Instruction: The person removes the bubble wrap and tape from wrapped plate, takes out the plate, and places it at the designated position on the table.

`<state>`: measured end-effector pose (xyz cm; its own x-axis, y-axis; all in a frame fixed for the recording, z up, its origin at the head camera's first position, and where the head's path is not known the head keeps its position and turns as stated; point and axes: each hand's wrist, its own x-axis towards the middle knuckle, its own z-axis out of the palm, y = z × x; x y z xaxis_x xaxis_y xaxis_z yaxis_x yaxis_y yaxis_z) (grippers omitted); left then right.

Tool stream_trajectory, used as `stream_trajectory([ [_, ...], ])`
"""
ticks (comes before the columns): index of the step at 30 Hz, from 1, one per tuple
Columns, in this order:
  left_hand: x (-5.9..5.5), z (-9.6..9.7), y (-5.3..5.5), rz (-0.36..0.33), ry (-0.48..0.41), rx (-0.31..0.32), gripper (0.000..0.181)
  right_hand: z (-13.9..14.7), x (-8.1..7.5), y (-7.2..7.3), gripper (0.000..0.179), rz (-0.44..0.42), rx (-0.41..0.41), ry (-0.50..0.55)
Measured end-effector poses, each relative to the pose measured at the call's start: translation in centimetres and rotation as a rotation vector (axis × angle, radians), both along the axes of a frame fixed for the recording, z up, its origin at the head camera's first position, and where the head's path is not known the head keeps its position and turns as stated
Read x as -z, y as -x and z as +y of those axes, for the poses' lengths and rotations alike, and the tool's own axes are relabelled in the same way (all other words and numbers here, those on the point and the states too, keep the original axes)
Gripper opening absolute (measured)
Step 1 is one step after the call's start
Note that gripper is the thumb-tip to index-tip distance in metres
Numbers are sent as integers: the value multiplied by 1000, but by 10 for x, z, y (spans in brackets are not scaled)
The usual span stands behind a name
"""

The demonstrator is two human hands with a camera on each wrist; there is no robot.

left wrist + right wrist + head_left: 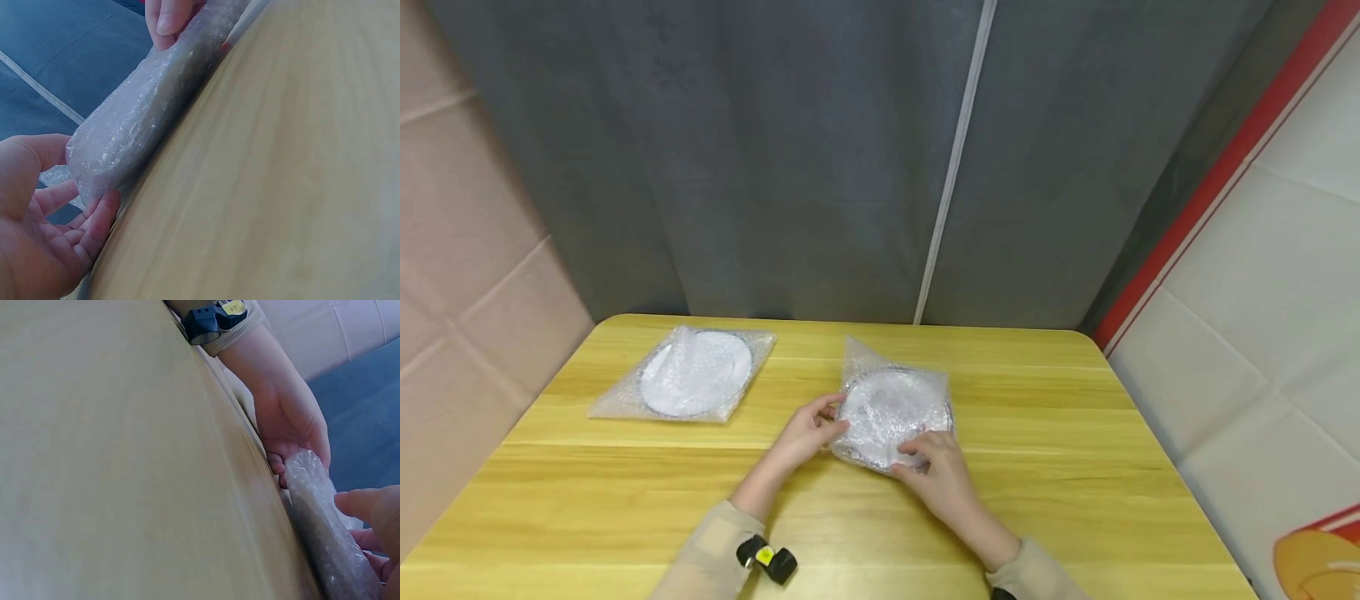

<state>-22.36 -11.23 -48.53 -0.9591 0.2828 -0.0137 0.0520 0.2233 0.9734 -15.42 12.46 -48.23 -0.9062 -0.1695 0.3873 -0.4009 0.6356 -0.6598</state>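
Observation:
A bubble-wrapped bundle of round white plates (887, 406) lies near the middle of the table, its clear wrap ending in a loose corner at the back. My left hand (805, 433) holds the bundle's left edge; in the left wrist view its thumb is at the upper side and its fingertips are low by the tabletop. My right hand (942, 477) grips the front right part with curled fingers on top and the thumb at the front edge. From the right wrist view the bundle (325, 531) looks thick; how many plates it holds cannot be told.
A second bubble-wrapped round white plate (698, 373) lies flat at the back left of the wooden table (1075, 500). Behind the table hangs a dark grey curtain (775, 167). Pale panels (1262, 333) stand along both sides.

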Motion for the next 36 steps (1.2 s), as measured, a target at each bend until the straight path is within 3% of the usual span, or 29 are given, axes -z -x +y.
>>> stream_trajectory([
  [2,-2,1,-1,-2,10,-2,54,-2,1,0,29,2,10,-20],
  [8,-33,2,-17,4,23,35,53,-7,3,-1,28,14,32,-44],
  [10,-38,2,-19,1,16,41,53,-9,4,-1,27,31,33,-41],
  [15,-38,2,-19,0,18,36,53,-11,7,0,24,63,34,-31],
  [29,-39,2,-19,5,24,27,52,-11,8,0,24,44,24,-20],
  [32,-34,2,-17,2,25,24,52,-11,7,0,24,33,24,-13],
  [36,-16,2,-7,6,26,3,52,-12,5,-1,24,19,23,-1],
])
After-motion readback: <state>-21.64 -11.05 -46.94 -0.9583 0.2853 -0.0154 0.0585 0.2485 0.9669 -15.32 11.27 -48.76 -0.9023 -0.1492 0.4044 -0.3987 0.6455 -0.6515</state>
